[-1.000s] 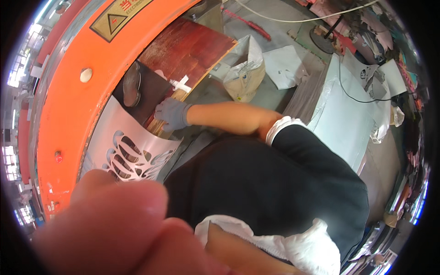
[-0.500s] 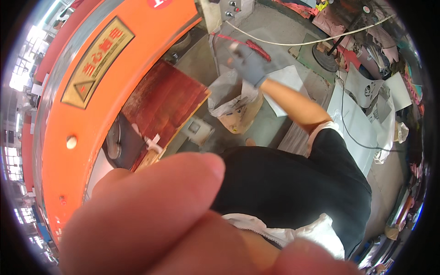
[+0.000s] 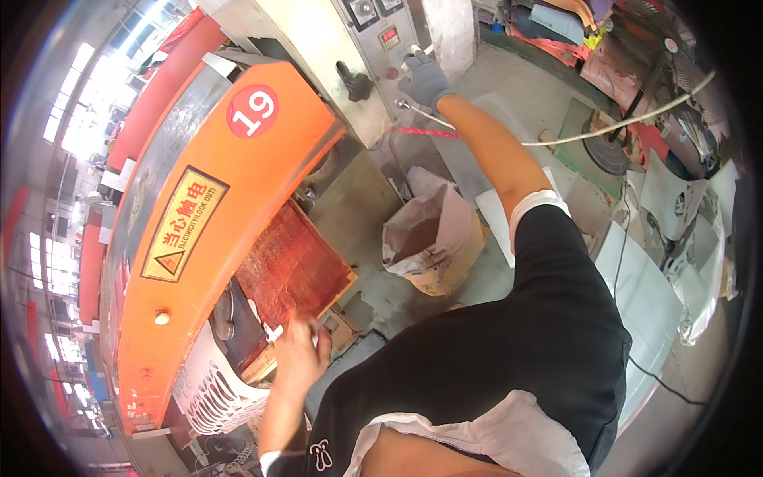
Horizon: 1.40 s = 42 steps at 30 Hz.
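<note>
Firstly, right hand [image 3: 426, 79]: gloved in grey, top centre of the frame, fingers curled against the grey control panel [image 3: 373, 48]; whether it gripped anything could not be told.
Left hand [image 3: 300, 351]: bare, lower centre-left, fingers loosely spread, resting at the near edge of the red-brown plate [image 3: 290, 270].
Red-brown plate: lay flat under the orange machine cover [image 3: 230, 215], left of centre.
White cut-out sheet [image 3: 211, 389]: lower left, below the plate.
Paper bag [image 3: 433, 238]: stood open on the floor, centre, well apart from both hands.
</note>
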### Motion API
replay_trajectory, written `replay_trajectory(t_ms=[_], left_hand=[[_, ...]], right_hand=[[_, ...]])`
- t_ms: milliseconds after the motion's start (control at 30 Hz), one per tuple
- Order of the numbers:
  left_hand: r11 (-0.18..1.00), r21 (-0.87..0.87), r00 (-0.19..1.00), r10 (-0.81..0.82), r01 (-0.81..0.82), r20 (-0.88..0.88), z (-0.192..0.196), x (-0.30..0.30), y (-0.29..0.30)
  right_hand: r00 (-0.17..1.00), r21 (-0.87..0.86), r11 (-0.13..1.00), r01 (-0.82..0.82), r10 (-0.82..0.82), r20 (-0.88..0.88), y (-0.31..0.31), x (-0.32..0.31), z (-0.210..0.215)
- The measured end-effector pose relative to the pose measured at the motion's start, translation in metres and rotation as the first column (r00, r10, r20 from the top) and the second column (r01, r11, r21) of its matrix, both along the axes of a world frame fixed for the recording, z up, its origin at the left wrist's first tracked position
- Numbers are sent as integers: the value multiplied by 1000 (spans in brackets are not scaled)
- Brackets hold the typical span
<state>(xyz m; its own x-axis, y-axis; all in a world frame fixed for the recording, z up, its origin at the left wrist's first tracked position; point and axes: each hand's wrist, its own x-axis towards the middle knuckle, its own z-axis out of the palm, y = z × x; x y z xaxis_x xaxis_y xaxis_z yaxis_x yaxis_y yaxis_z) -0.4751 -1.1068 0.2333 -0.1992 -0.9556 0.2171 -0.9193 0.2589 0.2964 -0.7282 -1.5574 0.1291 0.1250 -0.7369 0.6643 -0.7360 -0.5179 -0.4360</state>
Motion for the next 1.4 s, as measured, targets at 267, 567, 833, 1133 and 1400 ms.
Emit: replay_trajectory(t_ms=[267, 567, 833, 1133, 1400], left_hand=[[721, 354, 776, 630, -596, 24, -59, 23, 86], [747, 404, 813, 583, -528, -16, -74, 16, 69], [838, 343, 891, 454, -425, -6, -75, 47, 56], [401, -170, 376, 913, -900, 160, -136, 254, 183], [500, -339, 532, 846, -797, -4, -156, 373, 235]], right_hand=[[995, 72, 997, 31, -37, 91, -42, 22, -4], [934, -20, 976, 218, -215, -285, -41, 33, 14], [983, 169, 980, -102, 73, 166, -12, 8, 2], [968, 352, 908, -228, 250, -18, 171, 49, -153], [778, 174, 761, -625, 587, 225, 373, 220, -75]])
